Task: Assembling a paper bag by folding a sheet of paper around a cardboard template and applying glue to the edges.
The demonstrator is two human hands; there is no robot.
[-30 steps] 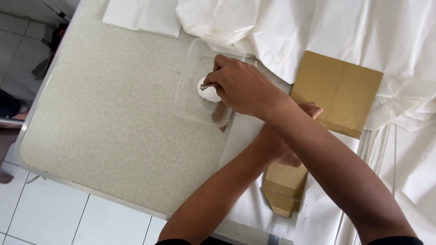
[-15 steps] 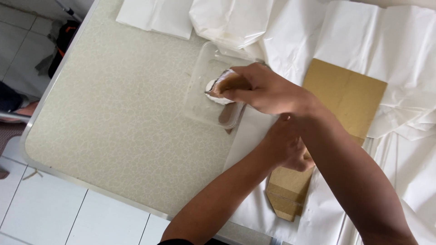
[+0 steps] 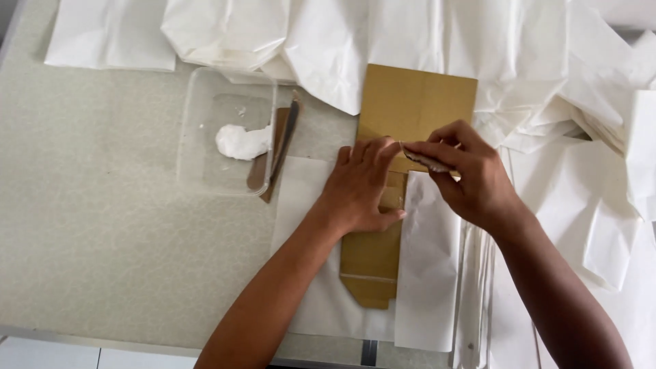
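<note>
Head view, looking down on a speckled pale worktop (image 3: 96, 225). At centre lies a flattened brown paper bag (image 3: 410, 109), its long axis running away from the viewer; its folded lower end (image 3: 369, 280) rests on a sheet of white paper (image 3: 307, 301) spread over the worktop. The left hand (image 3: 359, 191) lies palm down on the middle of the bag, fingers nearly straight and spread only a little, pressing the bag flat rather than gripping it. The right hand (image 3: 465, 174) is just beside it, to the right, with thumb and forefinger pinched together on a thin flat stick (image 3: 427, 162) whose tip carries a pale smear; the tip lies against the bag close to the left hand's fingertips. The remaining fingers of the right hand are curled loosely.

To the left of the bag, near but apart from it, stands a clear plastic tray (image 3: 198, 130) holding a lump of white paste (image 3: 240, 141). Two more narrow sticks (image 3: 280, 147), one brown and one darker, lean across the tray's right rim.

A loose heap of white tissue sheets (image 3: 533, 61) covers the far and right parts of the worktop, overlapping the far edge of the bag. A separate folded white sheet (image 3: 109, 37) lies at far left.
</note>
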